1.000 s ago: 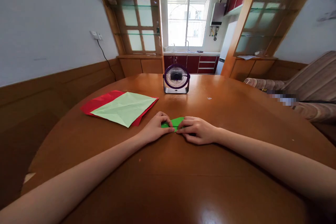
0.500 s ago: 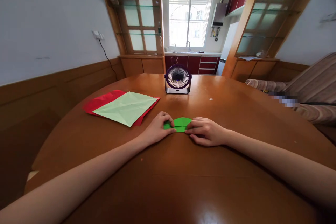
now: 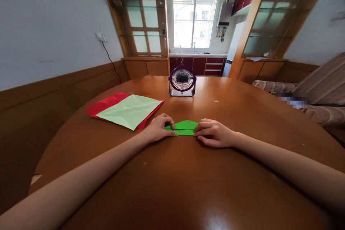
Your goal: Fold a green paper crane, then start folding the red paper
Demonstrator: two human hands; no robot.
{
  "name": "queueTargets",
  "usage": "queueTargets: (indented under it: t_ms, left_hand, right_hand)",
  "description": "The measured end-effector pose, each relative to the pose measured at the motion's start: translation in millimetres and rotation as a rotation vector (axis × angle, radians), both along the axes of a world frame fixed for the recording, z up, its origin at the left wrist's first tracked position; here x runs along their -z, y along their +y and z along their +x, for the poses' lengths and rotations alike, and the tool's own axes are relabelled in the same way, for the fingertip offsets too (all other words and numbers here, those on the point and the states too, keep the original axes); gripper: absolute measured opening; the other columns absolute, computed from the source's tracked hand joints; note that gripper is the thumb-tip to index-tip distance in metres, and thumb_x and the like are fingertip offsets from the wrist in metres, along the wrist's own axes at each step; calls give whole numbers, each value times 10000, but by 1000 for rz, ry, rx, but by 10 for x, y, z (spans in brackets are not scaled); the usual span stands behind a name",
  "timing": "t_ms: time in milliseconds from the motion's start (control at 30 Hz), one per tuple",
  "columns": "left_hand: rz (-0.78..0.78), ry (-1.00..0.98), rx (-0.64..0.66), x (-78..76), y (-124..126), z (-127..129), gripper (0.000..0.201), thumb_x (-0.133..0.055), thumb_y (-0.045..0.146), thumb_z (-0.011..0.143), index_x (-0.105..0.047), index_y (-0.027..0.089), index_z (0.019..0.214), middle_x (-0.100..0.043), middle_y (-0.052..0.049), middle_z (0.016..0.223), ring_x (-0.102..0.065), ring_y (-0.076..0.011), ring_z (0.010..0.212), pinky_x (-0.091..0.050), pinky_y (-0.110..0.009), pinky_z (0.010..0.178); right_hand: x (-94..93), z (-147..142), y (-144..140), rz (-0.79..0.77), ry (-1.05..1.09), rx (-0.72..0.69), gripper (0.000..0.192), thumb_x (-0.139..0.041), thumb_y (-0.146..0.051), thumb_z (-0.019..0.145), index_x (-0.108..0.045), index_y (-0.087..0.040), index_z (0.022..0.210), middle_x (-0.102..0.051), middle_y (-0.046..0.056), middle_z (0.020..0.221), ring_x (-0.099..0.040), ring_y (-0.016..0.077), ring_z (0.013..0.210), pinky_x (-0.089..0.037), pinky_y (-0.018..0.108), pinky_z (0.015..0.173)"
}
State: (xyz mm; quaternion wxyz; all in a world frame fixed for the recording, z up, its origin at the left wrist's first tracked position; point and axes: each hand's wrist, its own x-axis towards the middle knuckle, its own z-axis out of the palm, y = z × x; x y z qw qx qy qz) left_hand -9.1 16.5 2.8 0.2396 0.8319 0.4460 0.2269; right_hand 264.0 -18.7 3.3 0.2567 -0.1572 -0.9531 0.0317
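A: The grip of both hands is narrow: left hand (image 3: 157,132) and right hand (image 3: 215,133) pin the ends of the green folded paper (image 3: 184,127) flat on the table (image 3: 188,179).
B: Best press evenly along the crease, I'd judge, edges aligned.

You are at a round wooden table (image 3: 188,187) with a glossy brown top. On it, near the far edge, stands a small purple desk fan (image 3: 182,81), upright and facing you. To your left lies a pale green sheet (image 3: 129,110) on top of a red sheet (image 3: 104,104), both flat. A small folded green paper (image 3: 184,128) lies flat in the middle, with your left hand (image 3: 157,130) and right hand (image 3: 215,134) resting on its two ends.
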Motion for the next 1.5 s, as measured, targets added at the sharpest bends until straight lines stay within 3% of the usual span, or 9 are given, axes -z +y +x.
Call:
queueTargets:
  t_ms: [333,567,733,900,1033,1133,1267,1367,1500]
  left_hand:
    - [27,22,-98,15,-94,105,286,-750,461,683,-656,213,789,-565,-42,1013,-515,-271,1052,-354,-423,960]
    - [79,46,-128,25,-142,138,296,-763,426,673,-595,199,764,-575,-44,1021,-524,-276,1050,-360,-421,939]
    - [120,83,-120,34,-179,148,430,-720,447,705,-580,206,1033,-578,-86,1166,-512,-301,1130,-384,-443,956]
    - [176,171,-100,71,-247,166,473,-606,432,801,-547,164,1187,-430,-166,1421,-346,-347,1353,-186,-537,1129]
    - [196,79,-19,39,-244,153,339,-648,388,769,-579,188,1033,-502,-138,1346,-404,-321,1315,-232,-516,1122]
    - [161,-36,19,-19,-254,154,323,-679,333,732,-544,201,995,-596,-97,1166,-555,-280,1117,-430,-420,949]
    - [122,-25,17,-90,-322,184,308,-663,249,732,-521,226,1005,-649,-15,950,-622,-225,862,-449,-320,730]
    - [130,-52,23,-129,-352,188,350,-647,196,736,-527,243,1061,-656,7,908,-625,-209,827,-435,-299,697]
    - [31,-214,0,-184,-281,126,599,-711,205,682,-491,259,1236,-640,9,885,-636,-195,815,-471,-304,721]
  right_hand:
    - [-36,79,-13,-104,-54,-10,201,-505,-218,936,-694,-149,942,-642,101,958,-567,169,852,-478,328,811]
    - [-22,139,22,-54,5,-5,228,-503,-212,937,-677,-158,800,-660,85,873,-559,162,772,-462,320,741]
    - [-45,150,25,-138,-46,-8,267,-506,-241,947,-653,-151,742,-629,96,905,-556,162,810,-471,315,760]
    - [9,143,47,-274,101,42,242,-541,-259,936,-671,-137,773,-611,91,900,-564,159,825,-482,311,759]
    - [31,125,68,-345,243,158,255,-502,-307,958,-656,-139,845,-610,94,961,-583,157,850,-498,315,770]
    - [6,64,65,-357,309,254,223,-522,-343,945,-634,-151,957,-613,91,1008,-585,164,872,-504,334,789]
    - [-42,-78,41,-494,332,296,360,-588,-371,901,-556,-167,1195,-628,95,1088,-585,163,866,-504,338,793]
    - [-59,-168,33,-642,347,304,332,-644,-374,846,-619,-159,1097,-655,70,1016,-588,157,832,-493,300,742]
    - [-73,-211,24,-856,452,331,263,-688,-382,779,-674,-132,859,-650,28,796,-565,128,690,-433,252,619]
